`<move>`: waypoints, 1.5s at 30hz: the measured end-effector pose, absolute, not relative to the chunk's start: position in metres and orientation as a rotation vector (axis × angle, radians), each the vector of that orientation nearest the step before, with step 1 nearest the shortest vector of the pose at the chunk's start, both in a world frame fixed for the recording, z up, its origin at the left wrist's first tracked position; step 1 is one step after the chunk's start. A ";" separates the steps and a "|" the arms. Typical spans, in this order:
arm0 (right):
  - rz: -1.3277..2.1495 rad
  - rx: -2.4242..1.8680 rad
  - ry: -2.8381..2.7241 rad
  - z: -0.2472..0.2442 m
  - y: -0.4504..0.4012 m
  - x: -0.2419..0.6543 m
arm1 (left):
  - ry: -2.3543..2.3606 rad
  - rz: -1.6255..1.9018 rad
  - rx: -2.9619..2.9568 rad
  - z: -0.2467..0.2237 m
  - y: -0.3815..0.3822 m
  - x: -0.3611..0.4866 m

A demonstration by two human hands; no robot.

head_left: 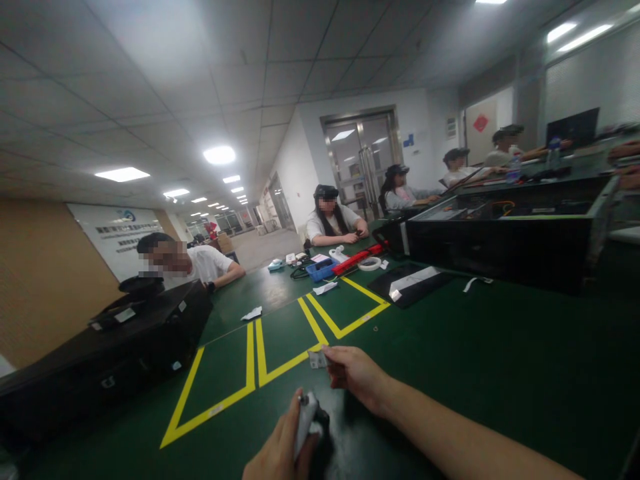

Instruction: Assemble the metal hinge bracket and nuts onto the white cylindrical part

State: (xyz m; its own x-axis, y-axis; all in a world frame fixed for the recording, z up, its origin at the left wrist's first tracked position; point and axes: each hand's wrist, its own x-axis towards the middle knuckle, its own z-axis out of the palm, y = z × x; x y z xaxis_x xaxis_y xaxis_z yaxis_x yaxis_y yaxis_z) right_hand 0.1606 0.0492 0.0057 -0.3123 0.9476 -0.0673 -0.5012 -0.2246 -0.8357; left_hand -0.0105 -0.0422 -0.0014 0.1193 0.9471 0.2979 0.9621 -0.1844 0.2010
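Observation:
My left hand [283,440] is closed around a small white and grey device [305,420] near the bottom middle of the view. Up and to the right of it, my right hand [353,373] pinches a small greyish piece [317,360] with printed marks, held between thumb and fingers. The two hands are apart, above the green tabletop [450,373]. Just beyond the greyish piece is the near edge of the middle yellow tape outline [290,365]. A dark shape beside the device is too unclear to name.
A black case [125,360] stands at left, a black open-topped box [490,240] at right. Farther back are a blue basket [321,269], a red bar [357,259], a tape roll [369,264] and a black mat [407,285]. Several people sit around.

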 end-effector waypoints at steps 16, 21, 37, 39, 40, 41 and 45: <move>1.847 -0.637 -0.912 0.014 0.040 0.163 | -1.856 -0.572 -2.281 -0.011 -0.041 -0.014; 1.859 -0.606 -0.910 0.017 0.036 0.164 | -1.868 -0.550 -2.295 -0.011 -0.041 -0.014; 1.403 -0.633 -1.048 0.005 0.049 0.161 | -1.959 -0.595 -2.294 -0.009 -0.042 -0.012; 1.359 -0.645 -1.078 0.003 0.050 0.161 | -1.965 -0.588 -2.302 -0.009 -0.042 -0.012; 1.342 -0.646 -1.095 0.003 0.050 0.161 | -1.963 -0.587 -2.304 -0.009 -0.042 -0.012; 1.325 -0.644 -1.116 0.004 0.050 0.161 | -1.956 -0.591 -2.304 -0.009 -0.042 -0.012; 1.238 -0.617 -1.253 0.015 0.038 0.162 | -1.882 -0.633 -2.317 -0.010 -0.041 -0.015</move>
State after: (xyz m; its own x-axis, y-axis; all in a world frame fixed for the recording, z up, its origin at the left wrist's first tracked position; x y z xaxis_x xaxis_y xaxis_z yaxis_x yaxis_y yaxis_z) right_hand 0.1623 0.0377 0.0146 -0.1499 0.9211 0.3592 -0.3485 0.2908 -0.8911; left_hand -0.0145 -0.0414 -0.0104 0.1549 0.9162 0.3697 0.9533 -0.2368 0.1873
